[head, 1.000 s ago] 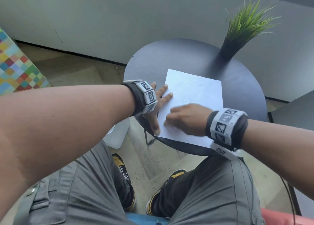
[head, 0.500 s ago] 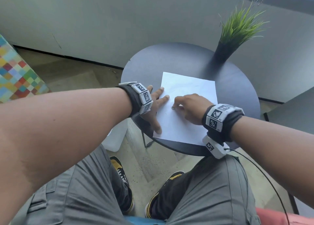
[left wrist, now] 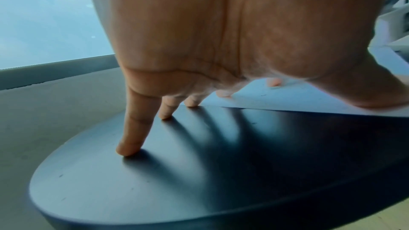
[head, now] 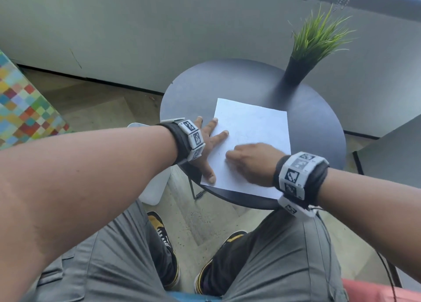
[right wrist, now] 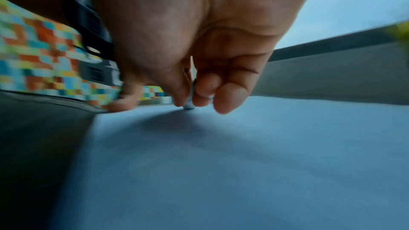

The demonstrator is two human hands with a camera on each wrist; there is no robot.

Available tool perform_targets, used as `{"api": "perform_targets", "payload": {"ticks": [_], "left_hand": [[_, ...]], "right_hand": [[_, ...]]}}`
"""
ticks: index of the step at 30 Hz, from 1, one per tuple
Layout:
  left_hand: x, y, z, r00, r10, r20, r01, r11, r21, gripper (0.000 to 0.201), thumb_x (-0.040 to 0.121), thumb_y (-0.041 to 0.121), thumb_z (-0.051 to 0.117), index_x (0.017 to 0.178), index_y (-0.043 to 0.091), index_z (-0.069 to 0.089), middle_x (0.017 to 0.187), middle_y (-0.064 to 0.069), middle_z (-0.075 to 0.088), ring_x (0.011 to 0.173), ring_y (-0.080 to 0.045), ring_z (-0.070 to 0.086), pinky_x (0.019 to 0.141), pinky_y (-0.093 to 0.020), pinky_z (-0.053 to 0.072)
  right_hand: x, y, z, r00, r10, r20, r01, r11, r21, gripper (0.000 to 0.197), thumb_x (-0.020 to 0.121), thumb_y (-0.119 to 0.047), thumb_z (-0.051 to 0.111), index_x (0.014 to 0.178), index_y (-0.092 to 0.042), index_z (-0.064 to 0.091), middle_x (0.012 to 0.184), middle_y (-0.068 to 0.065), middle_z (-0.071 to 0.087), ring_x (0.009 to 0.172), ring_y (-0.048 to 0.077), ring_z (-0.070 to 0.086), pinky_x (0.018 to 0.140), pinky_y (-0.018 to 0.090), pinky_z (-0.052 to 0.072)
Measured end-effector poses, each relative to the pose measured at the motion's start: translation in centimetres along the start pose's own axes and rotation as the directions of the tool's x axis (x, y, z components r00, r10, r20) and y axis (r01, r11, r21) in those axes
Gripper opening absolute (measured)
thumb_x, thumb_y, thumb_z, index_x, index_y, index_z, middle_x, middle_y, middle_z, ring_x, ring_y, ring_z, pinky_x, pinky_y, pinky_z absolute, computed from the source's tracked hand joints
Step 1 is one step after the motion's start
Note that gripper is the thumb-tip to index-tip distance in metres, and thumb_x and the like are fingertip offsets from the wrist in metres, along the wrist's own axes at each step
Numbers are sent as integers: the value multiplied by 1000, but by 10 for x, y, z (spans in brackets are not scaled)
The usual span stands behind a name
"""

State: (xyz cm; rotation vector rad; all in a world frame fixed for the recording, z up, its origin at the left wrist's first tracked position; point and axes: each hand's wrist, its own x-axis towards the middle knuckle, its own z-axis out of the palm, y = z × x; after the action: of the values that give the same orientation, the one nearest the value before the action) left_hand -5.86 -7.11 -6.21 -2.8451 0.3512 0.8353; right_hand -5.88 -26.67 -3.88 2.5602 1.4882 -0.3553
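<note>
Leftmost, I am watching the left hand (head: pixel 208 146) lying spread and flat, gripping nothing. In the left wrist view its two outer fingers (left wrist: pixel 132 128) are resting on the bare round table (head: pixel 319 128), while the forefinger and thumb are pressing down on the left margin of the sheet of paper (head: pixel 252 123). The sheet is lying flat across the near half of the table, its near edge reaching almost to the rim. Moving right, the right hand (head: pixel 252 162) is hovering low over the middle of the sheet with its fingers curled, and the right wrist view is showing me thumb and fingers pinching a small grey piece (right wrist: pixel 190 93) whose lower tip is touching the paper. I am failing to make out what that piece is: the fingers are covering most of it, that picture is blurring, and from the head view the back of the hand is hiding it completely. Faint marks on the sheet are proving too pale to read. Farthest right, a potted grass plant (head: pixel 314 41) is standing at the table's far edge, well apart from both hands.
</note>
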Motion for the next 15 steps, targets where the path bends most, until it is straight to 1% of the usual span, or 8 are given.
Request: {"api": "perform_targets", "payload": {"ticks": [2,3,4,7,8,12,13,15], "left_hand": [[2,-2,1,1000,1,-2,-1,1000,22,149,40,98,59,152,41,-21,164,-5,-24,148,-48,-7,116,-67,17],[2,-2,1,1000,4,-2,-4,1000,30,149,40,98,59,152,41,-21,164,-5,-24,148,-48,-6,116,-67,17],[2,-1,0,1000,6,0,-6,999,32,149,41,98,60,152,41,-21,164,-5,-24,148,-48,-6,116,-68,18],[1,0,-1,1000,4,-2,-4,1000,20,147,45,95,63,153,41,-20,164,-5,-24,149,-47,-8,116,-68,16],[1,1,-1,1000,1,-1,-1,1000,20,147,45,95,63,153,40,-21,164,-5,-24,149,-47,-9,116,-68,16],[1,1,1,1000,-6,-8,6,999,34,150,42,97,61,152,39,-22,164,-6,-25,148,-49,-10,116,-68,15],[0,1,0,1000,-4,-10,4,999,38,150,42,97,61,153,39,-22,164,-6,-24,148,-49,-9,116,-68,15],[0,0,0,1000,2,-15,-1,1000,31,149,42,97,61,153,40,-20,165,-6,-23,148,-49,-7,116,-69,15]], "right_hand": [[-7,-21,0,982,-164,93,160,986,52,16,98,-27,39,108,-18,50,91,2,50,83,25,54,66,35,39],[-8,-21,-1,977,-185,108,180,982,52,19,98,-28,39,110,-18,51,93,2,51,84,25,54,66,35,39],[-5,-14,-3,986,-153,73,150,988,40,20,99,-30,38,111,-19,51,94,1,52,86,25,55,68,35,41],[4,14,-3,994,91,-56,-91,996,10,16,99,-30,38,105,-22,50,93,0,53,92,28,58,68,34,40],[4,10,-2,995,85,-48,-84,996,16,14,98,-28,39,103,-21,50,93,1,53,90,28,57,68,34,40],[-6,-26,-2,981,-157,118,152,987,53,17,96,-23,43,110,-20,51,90,1,49,75,25,50,66,38,47],[-4,-20,-4,984,-134,116,131,991,36,19,96,-24,42,112,-21,51,92,1,51,78,25,52,67,39,48],[6,3,-6,998,56,16,-56,998,-12,18,97,-28,40,112,-24,50,98,2,57,88,27,59,71,40,50]]}}
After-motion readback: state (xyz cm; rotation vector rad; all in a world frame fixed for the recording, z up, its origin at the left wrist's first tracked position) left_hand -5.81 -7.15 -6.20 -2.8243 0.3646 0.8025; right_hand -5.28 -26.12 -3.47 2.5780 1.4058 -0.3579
